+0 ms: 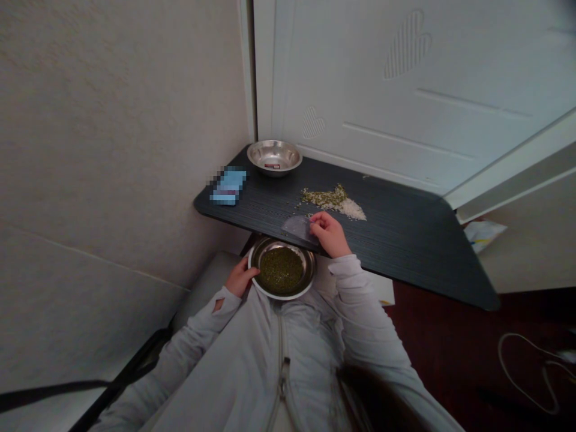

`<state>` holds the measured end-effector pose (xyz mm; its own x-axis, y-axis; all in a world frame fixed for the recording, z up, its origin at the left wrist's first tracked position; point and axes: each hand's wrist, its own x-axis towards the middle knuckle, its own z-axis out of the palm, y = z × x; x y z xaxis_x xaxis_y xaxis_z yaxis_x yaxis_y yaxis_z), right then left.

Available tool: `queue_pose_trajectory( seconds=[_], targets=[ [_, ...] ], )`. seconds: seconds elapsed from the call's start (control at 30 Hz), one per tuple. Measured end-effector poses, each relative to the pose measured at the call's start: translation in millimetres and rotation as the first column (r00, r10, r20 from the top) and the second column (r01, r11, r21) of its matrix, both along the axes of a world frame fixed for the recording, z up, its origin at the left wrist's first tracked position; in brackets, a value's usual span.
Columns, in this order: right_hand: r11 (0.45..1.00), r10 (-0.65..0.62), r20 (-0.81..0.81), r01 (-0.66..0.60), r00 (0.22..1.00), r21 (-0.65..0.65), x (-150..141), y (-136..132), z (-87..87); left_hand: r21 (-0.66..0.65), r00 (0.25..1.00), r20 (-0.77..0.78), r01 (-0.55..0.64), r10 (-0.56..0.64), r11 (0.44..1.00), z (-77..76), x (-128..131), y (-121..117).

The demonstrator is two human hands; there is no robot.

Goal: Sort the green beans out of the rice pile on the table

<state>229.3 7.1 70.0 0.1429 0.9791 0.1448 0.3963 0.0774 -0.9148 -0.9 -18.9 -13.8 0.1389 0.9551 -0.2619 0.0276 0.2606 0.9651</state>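
Note:
My left hand grips the left rim of a steel bowl with its thumb over the edge. Green grains, probably mung beans, fill the bottom of this bowl, which sits at my lap just below the table edge. In my right hand is a translucent, rounded plastic scraper, pinched at its right end and lying low over the table's near edge. Just beyond it, a pile of green beans mixed with pale grains spreads on the dark table, with white rice at its right side.
A second steel bowl with a small dark red label inside stands at the back left of the dark table. A pixelated blue object lies at the left end. Behind rises a white door; a textured wall bounds the left.

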Motion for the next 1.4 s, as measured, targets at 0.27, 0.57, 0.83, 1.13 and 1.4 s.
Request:
queue_pose_trajectory(
  seconds=[0.27, 0.57, 0.83, 1.13, 1.4],
  targets=[
    [0.999, 0.037, 0.039, -0.037, 0.999, -0.002, -0.5, -1.1, 1.1, -0.034, 0.998, 0.062, -0.007, 0.009, 0.999, -5.7, 0.3, -0.1],
    [0.998, 0.058, 0.039, -0.057, 0.998, -0.018, -0.8, -1.5, 2.1, -0.021, 0.997, 0.073, 0.001, 0.001, 1.0, -8.9, -1.2, 0.3],
    [0.996, 0.085, 0.049, -0.084, 0.995, -0.013, 0.2, -2.0, 1.2, -0.016, 0.999, 0.053, 0.002, -0.001, 1.0, -4.9, -0.1, -0.1],
    [0.997, 0.079, 0.063, -0.079, 0.995, 0.001, 0.2, -1.0, -0.7, -0.002, 1.0, 0.02, 0.009, -0.009, 1.0, -5.5, -0.9, 0.7],
    [0.992, 0.129, 0.08, -0.128, 0.988, -0.014, -0.8, -2.7, 2.0, -0.027, 0.998, 0.066, 0.003, -0.002, 1.0, 0.2, 1.4, -0.1]
  ],
)
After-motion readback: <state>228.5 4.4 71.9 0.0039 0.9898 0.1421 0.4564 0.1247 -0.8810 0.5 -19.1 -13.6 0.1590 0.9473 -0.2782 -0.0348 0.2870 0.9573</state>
